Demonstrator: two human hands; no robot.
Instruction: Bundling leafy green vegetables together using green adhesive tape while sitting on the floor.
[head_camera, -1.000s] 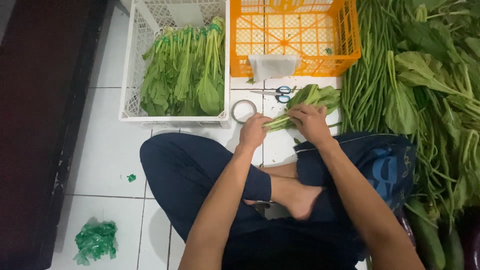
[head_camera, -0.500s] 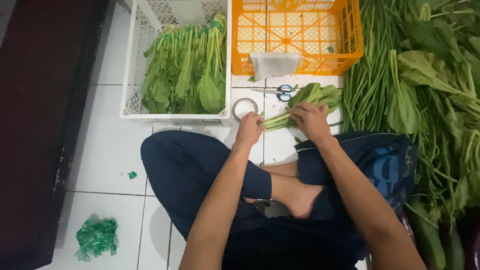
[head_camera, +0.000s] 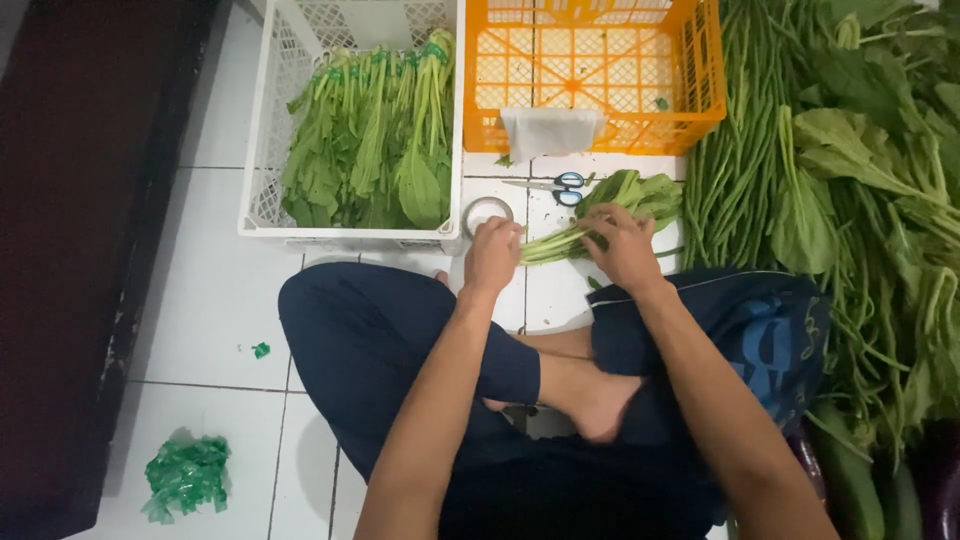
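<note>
- Head view: the heap of long beans and leaves (head_camera: 850, 170) runs off the right and top edges.
- The white crate (head_camera: 262, 150) and orange crate (head_camera: 690, 70) are cut off at the top.
- The bunch of greens (head_camera: 620, 205) lies on the tiles before the crossed legs; the right hand (head_camera: 622, 245) curls over its middle, hiding the stems there.
- The left hand (head_camera: 492, 255) pinches the stem ends, fingers closed.
- The tape roll (head_camera: 487, 212) is half hidden behind that hand.

Both arms stretched forward over crossed legs, left hand (head_camera: 492, 255) fisted tight, right hand (head_camera: 625, 245) curled, fingers bent.
</note>
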